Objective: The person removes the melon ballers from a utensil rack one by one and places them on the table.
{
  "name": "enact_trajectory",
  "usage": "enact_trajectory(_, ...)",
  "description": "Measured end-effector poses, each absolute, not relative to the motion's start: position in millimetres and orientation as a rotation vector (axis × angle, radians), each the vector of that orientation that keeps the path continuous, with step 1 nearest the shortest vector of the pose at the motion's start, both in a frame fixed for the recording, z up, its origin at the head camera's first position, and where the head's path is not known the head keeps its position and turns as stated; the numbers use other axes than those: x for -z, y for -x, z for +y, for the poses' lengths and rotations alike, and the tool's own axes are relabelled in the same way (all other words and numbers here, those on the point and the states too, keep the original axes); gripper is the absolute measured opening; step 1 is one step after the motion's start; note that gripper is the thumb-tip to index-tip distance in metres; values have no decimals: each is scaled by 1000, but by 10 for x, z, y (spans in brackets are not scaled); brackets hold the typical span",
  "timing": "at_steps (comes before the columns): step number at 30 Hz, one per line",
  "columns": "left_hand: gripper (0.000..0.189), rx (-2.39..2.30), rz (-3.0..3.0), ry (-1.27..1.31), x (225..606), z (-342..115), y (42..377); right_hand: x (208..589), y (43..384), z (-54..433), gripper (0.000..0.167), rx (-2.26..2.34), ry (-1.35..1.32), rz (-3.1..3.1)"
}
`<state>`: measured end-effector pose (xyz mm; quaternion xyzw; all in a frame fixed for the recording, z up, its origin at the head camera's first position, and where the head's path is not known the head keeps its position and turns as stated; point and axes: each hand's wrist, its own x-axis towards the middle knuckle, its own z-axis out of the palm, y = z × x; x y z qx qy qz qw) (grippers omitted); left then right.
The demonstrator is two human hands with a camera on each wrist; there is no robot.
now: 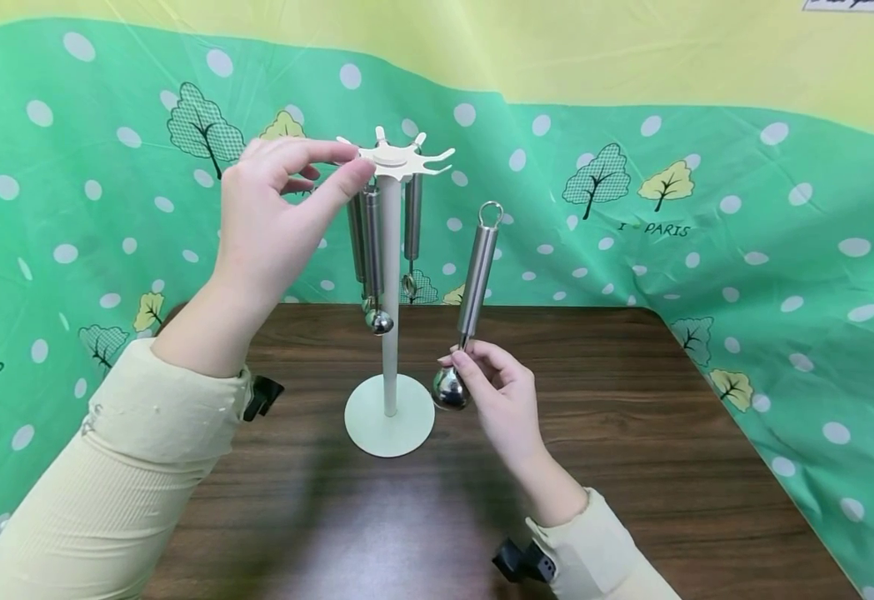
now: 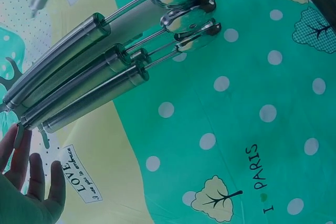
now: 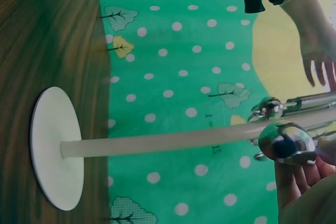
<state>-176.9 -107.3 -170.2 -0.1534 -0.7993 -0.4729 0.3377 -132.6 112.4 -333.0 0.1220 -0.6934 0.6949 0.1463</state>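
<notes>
Dotted cloth (image 1: 601, 267) is hanging behind the surface's (image 1: 631, 433) far edge. Right hand (image 1: 506, 400) is pinching a scoop (image 1: 474, 304), long axis near-vertical, ring up; left hand (image 1: 267, 204), apparently, the rack (image 1: 391, 292).

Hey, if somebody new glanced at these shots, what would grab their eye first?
Probably the white stand, upright mid-table, with steel utensils hanging from its top and the left hand at the upper rim. Next, the shiny round-headed utensil in the right hand, just right of the stand, ring end up. Behind them, the green dotted cloth stands out too.
</notes>
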Motion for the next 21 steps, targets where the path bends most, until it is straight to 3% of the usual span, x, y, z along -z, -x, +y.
enact_trajectory(21,25,1186,-1998,440,1741,-1015,1781,3705,1318,1284,14,-2019,-151,-2125)
